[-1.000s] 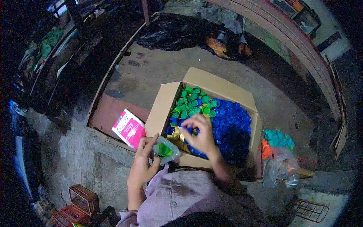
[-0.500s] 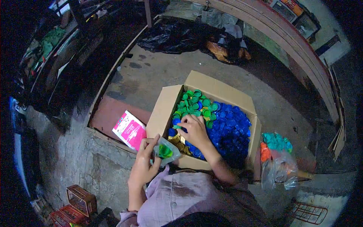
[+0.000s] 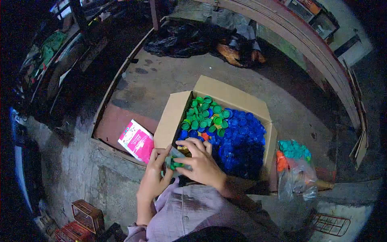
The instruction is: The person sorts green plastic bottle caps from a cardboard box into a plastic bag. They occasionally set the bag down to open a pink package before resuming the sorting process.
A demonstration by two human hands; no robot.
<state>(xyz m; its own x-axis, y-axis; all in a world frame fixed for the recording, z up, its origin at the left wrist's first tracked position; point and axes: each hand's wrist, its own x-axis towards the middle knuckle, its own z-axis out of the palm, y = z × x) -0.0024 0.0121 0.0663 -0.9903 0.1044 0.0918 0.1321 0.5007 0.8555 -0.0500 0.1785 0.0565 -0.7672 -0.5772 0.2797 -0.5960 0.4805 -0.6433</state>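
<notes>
My left hand [image 3: 154,171] is closed on a small clear plastic bag [image 3: 173,152] with green bottle caps [image 3: 174,165] inside. My right hand [image 3: 203,163] is at the mouth of this bag, thumb and fingertips pinched around a green cap that is partly hidden. Both hands are over the near left corner of an open cardboard box [image 3: 173,111]. Inside it, green caps [image 3: 205,113] lie at the far left and a large heap of blue caps [image 3: 242,141] fills the right. Some gold caps [image 3: 183,150] show beside my right fingers.
A pink and white packet [image 3: 138,141] lies left of the box. To the right stands a clear bag [image 3: 296,177] with teal and orange caps. Black plastic sheeting [image 3: 181,38] lies at the back. A raised edge [image 3: 117,151] borders the platform.
My right hand has moved from above the caps in the box, down and left to the bag, with a green cap. An orange cap now shows in the box. The left hand stays in place.
</notes>
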